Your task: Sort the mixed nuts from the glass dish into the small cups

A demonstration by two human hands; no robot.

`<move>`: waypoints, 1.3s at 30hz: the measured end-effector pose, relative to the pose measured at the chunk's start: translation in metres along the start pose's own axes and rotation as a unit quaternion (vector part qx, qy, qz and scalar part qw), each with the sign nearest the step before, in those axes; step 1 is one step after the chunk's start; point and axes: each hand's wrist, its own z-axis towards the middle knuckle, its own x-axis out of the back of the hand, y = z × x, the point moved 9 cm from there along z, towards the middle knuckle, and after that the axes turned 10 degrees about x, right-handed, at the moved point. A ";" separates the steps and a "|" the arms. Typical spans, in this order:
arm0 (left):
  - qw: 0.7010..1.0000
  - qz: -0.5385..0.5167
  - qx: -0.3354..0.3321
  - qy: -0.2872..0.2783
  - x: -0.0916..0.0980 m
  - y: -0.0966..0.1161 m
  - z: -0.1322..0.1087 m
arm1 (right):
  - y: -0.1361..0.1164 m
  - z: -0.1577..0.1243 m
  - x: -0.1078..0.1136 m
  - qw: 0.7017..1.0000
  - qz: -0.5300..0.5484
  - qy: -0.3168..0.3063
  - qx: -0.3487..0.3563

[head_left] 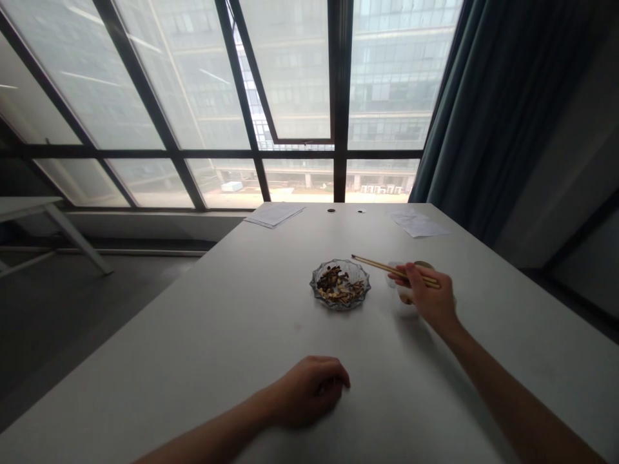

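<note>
Chopsticks (377, 265), one slim wooden pair, clamped in the right hand (428, 298), right of centre; the pencil-style grip keeps the tips free and angled left toward a faceted glass dish (340, 305). Dish contents: dark and pale dried pieces (336, 285), exact kind unclear. Dish sits mid-frame between the hands, apparently placed within easy reach of both. Small pale cup (403, 295), partly hidden behind the right hand, stands just right of the dish. Left hand (307, 392), lower centre, rests loosely curled on the white desk (207, 348), well apart from the right, with nothing visible in it. Paper stack (275, 214) and single sheet (416, 224) lie along the far desk edge, out of the way, below a large window (145, 84).
</note>
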 end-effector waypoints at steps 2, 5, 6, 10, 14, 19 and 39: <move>1.000 -0.001 0.002 -0.002 0.001 0.001 0.000 | -0.019 0.012 0.019 0.999 -0.019 0.038 0.025; 1.000 -0.003 0.004 -0.002 0.002 0.004 0.000 | -0.039 0.028 0.048 0.994 -0.042 0.083 0.054; 1.000 -0.002 0.005 -0.002 0.002 0.004 0.000 | -0.042 0.032 0.057 0.992 -0.047 0.096 0.060; 1.000 0.005 0.005 -0.005 0.002 0.004 0.001 | -0.038 0.044 0.085 0.989 -0.050 0.130 0.054; 1.000 0.003 0.003 -0.004 0.002 0.003 0.001 | -0.028 0.048 0.094 0.989 -0.049 0.133 0.028; 1.000 0.002 -0.002 -0.003 0.002 0.004 0.001 | -0.025 0.047 0.094 0.988 -0.075 0.132 0.008; 1.000 0.004 0.011 -0.008 0.001 0.001 0.000 | -0.037 0.044 0.089 0.986 -0.102 0.122 0.043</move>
